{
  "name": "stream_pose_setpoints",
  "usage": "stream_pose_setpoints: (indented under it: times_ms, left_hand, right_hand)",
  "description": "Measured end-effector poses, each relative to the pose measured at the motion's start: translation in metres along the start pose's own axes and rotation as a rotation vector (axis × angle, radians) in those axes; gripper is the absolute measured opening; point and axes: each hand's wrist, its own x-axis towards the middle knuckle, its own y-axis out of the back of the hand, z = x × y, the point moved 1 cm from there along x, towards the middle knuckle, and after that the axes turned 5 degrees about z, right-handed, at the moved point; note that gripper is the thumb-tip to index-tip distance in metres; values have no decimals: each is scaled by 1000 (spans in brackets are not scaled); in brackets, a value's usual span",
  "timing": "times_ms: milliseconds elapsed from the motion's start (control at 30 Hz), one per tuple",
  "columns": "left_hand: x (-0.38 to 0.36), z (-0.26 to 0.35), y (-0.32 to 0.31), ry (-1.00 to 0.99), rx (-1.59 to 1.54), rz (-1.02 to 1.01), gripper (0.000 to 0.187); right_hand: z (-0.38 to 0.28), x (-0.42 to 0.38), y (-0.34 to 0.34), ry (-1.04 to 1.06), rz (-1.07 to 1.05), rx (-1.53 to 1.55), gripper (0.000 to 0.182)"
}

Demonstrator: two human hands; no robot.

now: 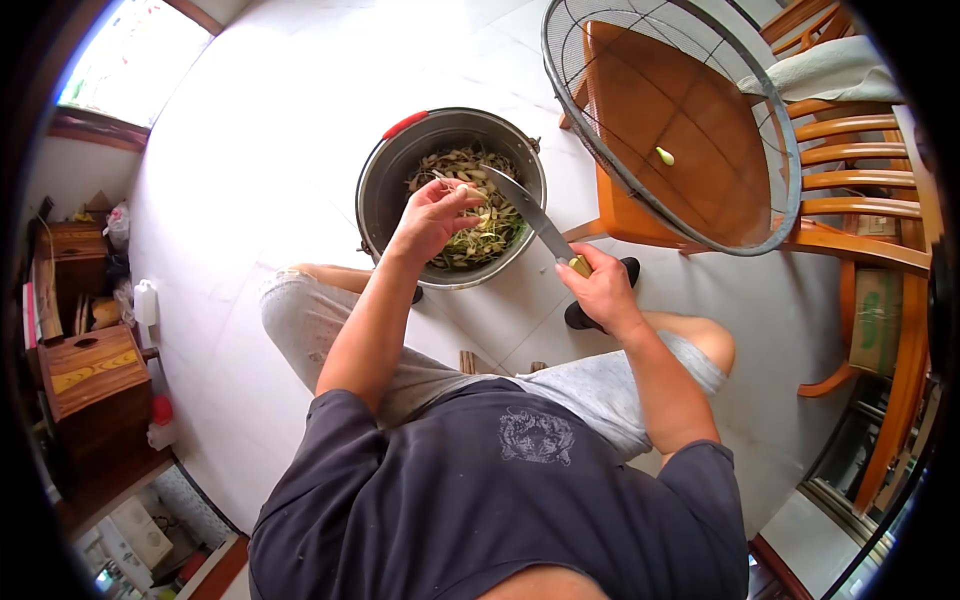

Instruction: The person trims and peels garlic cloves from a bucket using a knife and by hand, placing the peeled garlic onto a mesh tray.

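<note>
Seemingly between left fingertips (467, 204), a pale bulb (477, 193).

There are two hands (437, 212), one knife (537, 218) at one o'clock, one bucket (373, 197) near twelve o'clock, one mesh basket (640, 198) and one pale bulb (666, 156) toward two o'clock, two dark shoes (584, 317), and one white jug (146, 303) at nine o'clock.

Knife: curved steel blade, yellowish handle (541, 229), gripped in the right hand (606, 292), slanting across the rim of a round grey metal pot (376, 200).
Vegetable piece: small, pale (475, 195), pinched in the left hand (438, 214) above the pot.
</note>
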Motion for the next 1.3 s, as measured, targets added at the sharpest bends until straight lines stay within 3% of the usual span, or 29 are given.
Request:
stream_pose_setpoints:
  times_ms: [233,367,600,1300]
  left_hand:
    - [-5,-16,-16,-26,353,-47,15]
    - [-9,-29,-24,-65,467,-76,16]
    - [-17,-34,-51,-87,590,37,10]
    - [-13,-58,-44,64,568,-97,15]
  right_hand:
    - [-11,-7,6,95,47,1,28]
    - [-12,-13,12,417,215,-173,24]
    - [-5,-18,18,487,218,-353,29]
    - [9,-23,25,496,163,-444,39]
